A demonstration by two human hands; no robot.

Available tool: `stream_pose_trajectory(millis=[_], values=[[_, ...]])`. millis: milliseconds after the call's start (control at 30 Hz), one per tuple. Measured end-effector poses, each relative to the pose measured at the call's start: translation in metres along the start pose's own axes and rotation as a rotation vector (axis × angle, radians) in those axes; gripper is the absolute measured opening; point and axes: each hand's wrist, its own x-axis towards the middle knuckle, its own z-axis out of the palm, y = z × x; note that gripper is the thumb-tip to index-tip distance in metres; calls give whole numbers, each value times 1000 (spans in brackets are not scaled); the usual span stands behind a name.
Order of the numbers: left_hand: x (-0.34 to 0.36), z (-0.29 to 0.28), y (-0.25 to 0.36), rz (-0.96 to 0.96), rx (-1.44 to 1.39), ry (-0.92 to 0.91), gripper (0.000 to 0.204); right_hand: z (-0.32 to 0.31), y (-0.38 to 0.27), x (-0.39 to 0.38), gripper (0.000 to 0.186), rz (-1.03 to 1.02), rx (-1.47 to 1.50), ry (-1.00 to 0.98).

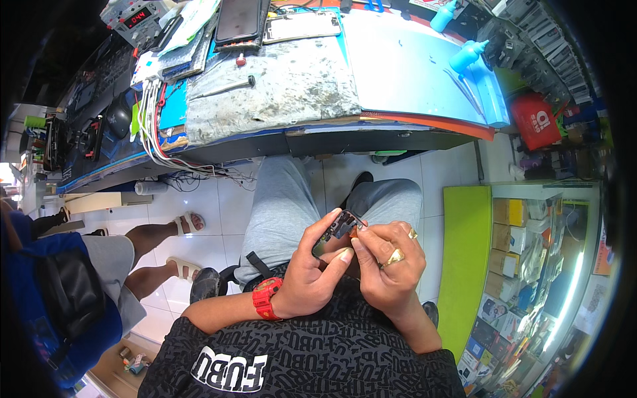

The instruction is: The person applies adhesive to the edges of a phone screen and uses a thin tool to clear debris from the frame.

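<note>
My left hand grips an opened mobile phone over my lap, with dark inner parts showing. Its fingers wrap the phone's left side, and the thumb reaches across the lower part. At the phone's right edge, my right hand has thumb and index finger pinched together. A small orange-brown bit shows by those fingertips, too little of it to name. Both hands are close together, well below the workbench edge.
A worn grey mat on the bench bears a thin dark-handled tool. Blue bottles and tweezers lie right; white cables hang left. Another person is at my left, a glass display case at right.
</note>
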Motion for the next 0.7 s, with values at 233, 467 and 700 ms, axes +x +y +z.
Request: stream_pose_trajectory(millis=[233, 467, 700], values=[[0, 0, 1, 9, 26, -1, 69, 1, -1, 0, 26, -2, -10, 5], [-1, -1, 0, 6, 15, -5, 69, 1, -2, 0, 26, 13, 6, 5], [-1, -1, 0, 10, 20, -13, 70, 1, -2, -1, 26, 17, 15, 4]])
